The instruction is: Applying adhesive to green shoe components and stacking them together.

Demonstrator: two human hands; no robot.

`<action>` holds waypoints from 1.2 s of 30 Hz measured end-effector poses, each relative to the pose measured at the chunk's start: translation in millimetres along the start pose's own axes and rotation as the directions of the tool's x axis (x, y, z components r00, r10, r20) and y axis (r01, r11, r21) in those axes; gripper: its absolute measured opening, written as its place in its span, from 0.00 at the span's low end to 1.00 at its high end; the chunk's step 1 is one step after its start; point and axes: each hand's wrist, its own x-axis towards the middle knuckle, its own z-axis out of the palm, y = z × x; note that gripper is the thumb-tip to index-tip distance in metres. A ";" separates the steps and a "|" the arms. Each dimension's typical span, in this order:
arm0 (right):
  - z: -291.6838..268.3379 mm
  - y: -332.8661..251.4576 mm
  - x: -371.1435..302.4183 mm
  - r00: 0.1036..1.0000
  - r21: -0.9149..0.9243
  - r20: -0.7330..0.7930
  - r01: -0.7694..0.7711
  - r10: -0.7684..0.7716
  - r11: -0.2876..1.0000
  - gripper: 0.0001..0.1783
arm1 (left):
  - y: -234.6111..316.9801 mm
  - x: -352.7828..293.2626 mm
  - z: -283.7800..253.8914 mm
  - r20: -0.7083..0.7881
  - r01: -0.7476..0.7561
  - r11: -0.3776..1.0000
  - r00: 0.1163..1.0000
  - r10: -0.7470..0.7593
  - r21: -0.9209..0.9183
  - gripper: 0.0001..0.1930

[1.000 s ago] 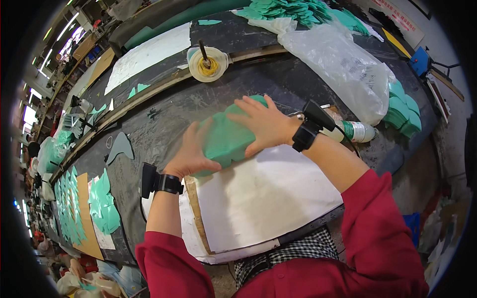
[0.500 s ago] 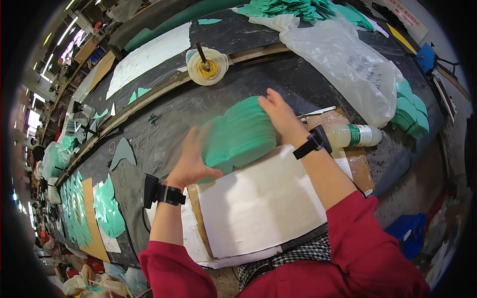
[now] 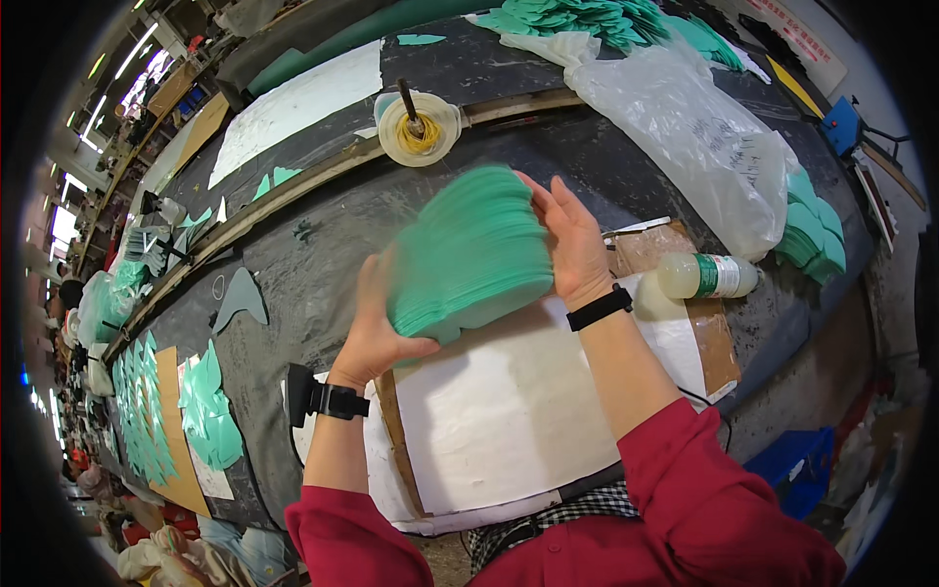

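A thick stack of green cut sheets [image 3: 474,259], with a notched, curved outline, is held between my hands above the dark table's near middle. Its far and left edges are blurred by motion. My left hand [image 3: 377,328] presses on the left end, thumb along the near edge and fingers up the far side. Against the right end lies my right hand [image 3: 575,240], its fingers closed on the stack's side and partly hidden behind it. Just below the stack is a white sheet-covered board [image 3: 499,421], close to my body.
Right of the board, a bottle of pale liquid [image 3: 706,275] lies on brown cardboard [image 3: 716,338]. A clear plastic bag [image 3: 685,137] stretches across the far right. A roll with a dark stick [image 3: 419,129] stands by a wooden strip [image 3: 230,230]. Green cut pieces [image 3: 207,411] lie at left.
The stack has come up and tilted more toward me. My right hand has turned and slid down from the top corner to the stack's right end; my left stays at the left end.
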 end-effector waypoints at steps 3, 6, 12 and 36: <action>16.8 4.1 8.3 0.996 0.024 0.088 -0.021 0.019 0.999 0.23 | -1.1 0.4 1.6 -0.040 -0.038 0.990 0.999 0.033 -0.134 0.78; 12.2 11.5 19.1 0.988 -0.036 0.111 -0.106 0.110 0.994 0.25 | 0.9 1.8 -0.8 -0.054 -0.030 0.969 0.998 0.018 -0.244 0.77; 15.8 24.1 18.3 0.998 0.023 -0.022 0.056 -0.056 0.998 0.33 | -1.8 3.5 -4.0 -0.012 -0.033 0.974 0.999 0.031 -0.225 0.79; 8.0 25.9 27.8 0.842 0.245 0.536 -0.213 0.051 0.946 0.31 | 67.5 24.0 29.6 -0.158 -0.023 0.975 0.987 -0.012 -0.220 0.76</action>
